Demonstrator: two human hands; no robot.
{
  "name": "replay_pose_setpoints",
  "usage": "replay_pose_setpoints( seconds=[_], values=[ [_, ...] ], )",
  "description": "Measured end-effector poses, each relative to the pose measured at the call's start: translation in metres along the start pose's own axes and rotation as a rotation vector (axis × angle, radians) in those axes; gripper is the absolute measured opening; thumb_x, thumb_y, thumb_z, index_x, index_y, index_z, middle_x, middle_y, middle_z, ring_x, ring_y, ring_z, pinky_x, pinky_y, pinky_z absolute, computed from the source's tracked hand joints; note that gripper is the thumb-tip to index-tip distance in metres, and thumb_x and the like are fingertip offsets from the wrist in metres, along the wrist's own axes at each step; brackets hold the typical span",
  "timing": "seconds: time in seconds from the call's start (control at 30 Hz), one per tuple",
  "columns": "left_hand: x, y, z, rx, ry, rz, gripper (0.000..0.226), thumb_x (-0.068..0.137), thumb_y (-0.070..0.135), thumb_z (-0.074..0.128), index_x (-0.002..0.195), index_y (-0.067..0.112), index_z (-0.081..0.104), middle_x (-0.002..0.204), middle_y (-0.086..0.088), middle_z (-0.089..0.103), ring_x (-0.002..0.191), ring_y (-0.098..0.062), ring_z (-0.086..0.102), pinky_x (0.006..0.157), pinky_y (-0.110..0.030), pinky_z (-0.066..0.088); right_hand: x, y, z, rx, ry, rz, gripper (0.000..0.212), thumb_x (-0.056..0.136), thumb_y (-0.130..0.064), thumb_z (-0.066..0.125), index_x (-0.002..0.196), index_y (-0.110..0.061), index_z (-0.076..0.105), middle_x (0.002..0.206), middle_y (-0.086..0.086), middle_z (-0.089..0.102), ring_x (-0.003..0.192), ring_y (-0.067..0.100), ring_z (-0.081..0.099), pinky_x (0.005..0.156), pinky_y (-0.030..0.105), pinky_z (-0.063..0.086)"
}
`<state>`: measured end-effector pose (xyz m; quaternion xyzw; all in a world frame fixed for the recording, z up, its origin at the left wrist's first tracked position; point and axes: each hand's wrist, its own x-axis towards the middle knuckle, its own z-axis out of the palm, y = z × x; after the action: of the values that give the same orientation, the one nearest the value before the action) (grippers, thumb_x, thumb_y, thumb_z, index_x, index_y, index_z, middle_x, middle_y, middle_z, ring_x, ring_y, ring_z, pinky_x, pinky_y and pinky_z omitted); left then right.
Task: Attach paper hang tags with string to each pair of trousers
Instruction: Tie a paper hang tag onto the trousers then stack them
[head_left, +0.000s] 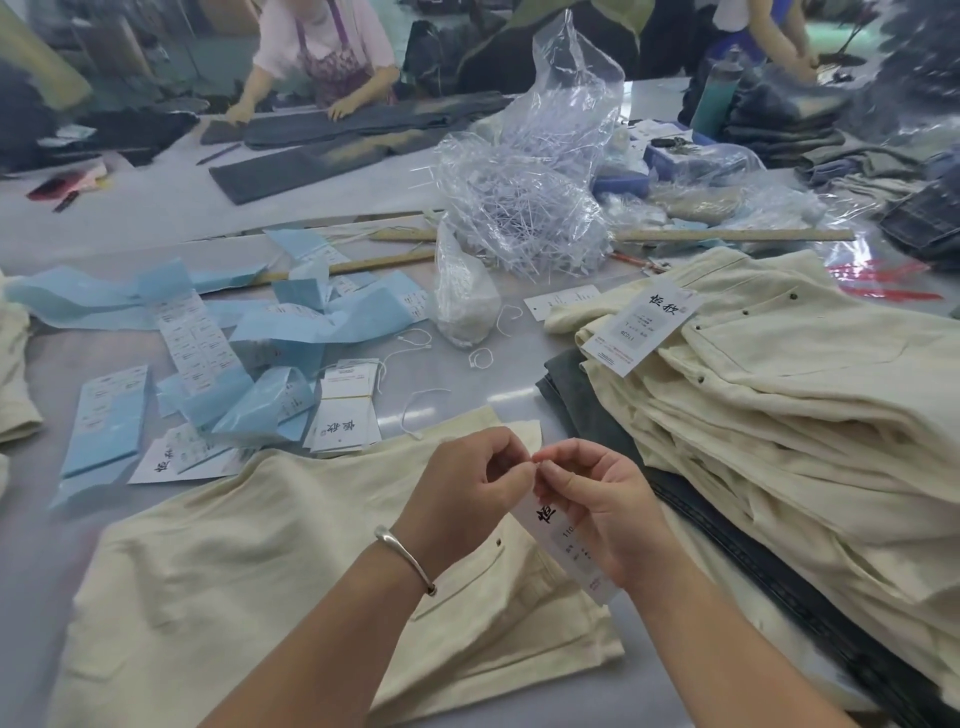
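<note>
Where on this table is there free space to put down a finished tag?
The bare grey strip at the near left edge, beside the trousers, is free. A smaller patch lies between the tag stack and the trouser pile, with loose strings on it. The blue papers crowd the left.

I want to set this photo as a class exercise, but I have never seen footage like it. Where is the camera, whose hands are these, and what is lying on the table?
The one picture comes from a camera worn on a worker's head, looking forward and down, so the two arms reaching in from below are the worker's own. The left hand and right hand meet fingertip to fingertip at the top of a white paper tag, pinching it. Whether a string is between the fingers is too small to tell. Under the hands lie cream trousers. At the right is a stack of trousers, its top pair already tagged. At the left are spare tags, blue paper strips and loose strings on the table.
</note>
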<state>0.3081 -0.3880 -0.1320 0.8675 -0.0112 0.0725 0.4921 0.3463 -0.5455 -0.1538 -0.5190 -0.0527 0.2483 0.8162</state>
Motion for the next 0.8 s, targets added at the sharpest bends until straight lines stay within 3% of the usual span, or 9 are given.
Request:
replay_pose_setpoints(
  seconds=[0.1, 0.37, 0.6, 0.8],
  values=[
    [-0.001, -0.002, 0.003, 0.038, 0.000, 0.000, 0.024, 0.084, 0.016, 0.067, 0.066, 0.030, 0.057, 0.054, 0.015, 0.051, 0.052, -0.002, 0.042, 0.053, -0.014, 0.035, -0.002, 0.000, -0.005, -0.025, 0.011, -0.011, 0.012, 0.070, -0.008, 0.072, 0.082, -0.004, 0.073, 0.071, 0.013, 0.066, 0.062, 0.018, 0.060, 0.062, 0.024, 0.053],
    [0.000, 0.001, 0.006, 0.150, -0.056, 0.005, 0.019, 0.086, 0.017, 0.069, 0.073, 0.028, 0.061, 0.058, 0.014, 0.056, 0.054, -0.001, 0.049, 0.059, -0.016, 0.039, -0.003, -0.004, -0.010, -0.101, 0.059, -0.008, 0.020, 0.065, -0.007, 0.075, 0.082, 0.001, 0.071, 0.071, 0.018, 0.067, 0.062, 0.021, 0.064, 0.062, 0.026, 0.055],
    [-0.003, 0.005, 0.021, 0.286, -0.037, 0.032, 0.013, 0.086, 0.019, 0.069, 0.074, 0.020, 0.065, 0.060, 0.012, 0.056, 0.055, -0.004, 0.047, 0.059, -0.022, 0.040, -0.007, -0.009, -0.022, -0.202, 0.046, 0.025, 0.005, 0.078, 0.007, 0.070, 0.081, 0.003, 0.071, 0.070, 0.018, 0.069, 0.061, 0.022, 0.065, 0.058, 0.025, 0.054],
    [-0.005, 0.001, 0.028, -0.012, -0.023, -0.072, 0.014, 0.084, 0.007, 0.073, 0.076, 0.015, 0.064, 0.066, 0.005, 0.063, 0.054, -0.008, 0.056, 0.059, -0.028, 0.049, -0.007, -0.013, -0.033, -0.141, -0.042, 0.120, 0.005, 0.075, 0.003, 0.070, 0.079, 0.000, 0.072, 0.071, 0.016, 0.068, 0.061, 0.021, 0.064, 0.059, 0.025, 0.053]
  ],
)
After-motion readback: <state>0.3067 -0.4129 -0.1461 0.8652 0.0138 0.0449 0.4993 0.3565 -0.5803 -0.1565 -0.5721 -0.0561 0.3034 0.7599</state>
